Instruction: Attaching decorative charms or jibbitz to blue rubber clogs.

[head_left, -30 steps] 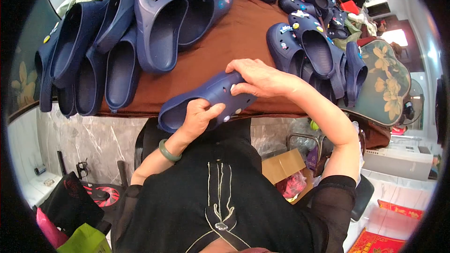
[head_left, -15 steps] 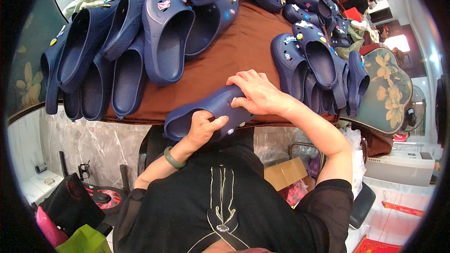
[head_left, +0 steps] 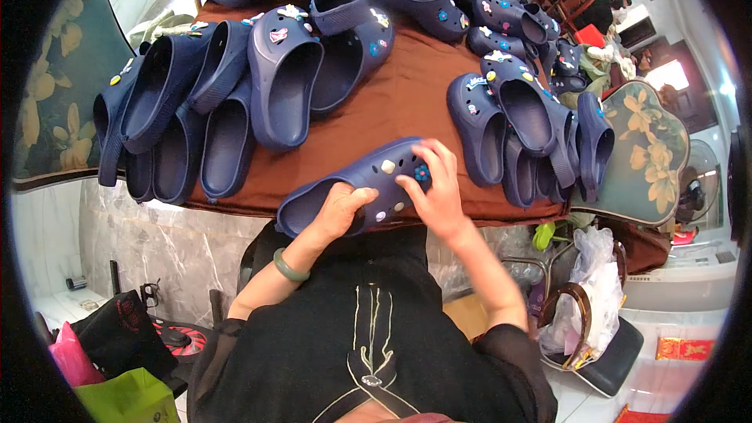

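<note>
The navy clog (head_left: 356,184) lies at the near edge of the table (head_left: 407,102), just below the middle of the frame, toe pointing to the upper right and its top dotted with small charms. The left hand (head_left: 338,210) is curled around the clog's heel end, gripping it steady, a green bangle (head_left: 288,266) on that wrist. The right hand (head_left: 435,188) rests on the toe, fingertips pressed together on a blue flower charm (head_left: 421,173); whether it is pinched or only pushed I cannot tell. This looks like the step of seating a charm into one of the holes. The next move probably calls for firm downward pressure while the left hand keeps the clog from sliding. A row of finished clogs (head_left: 219,102) fills the upper left, and another cluster of clogs (head_left: 525,121) sits at the right of the brown cloth.
</note>
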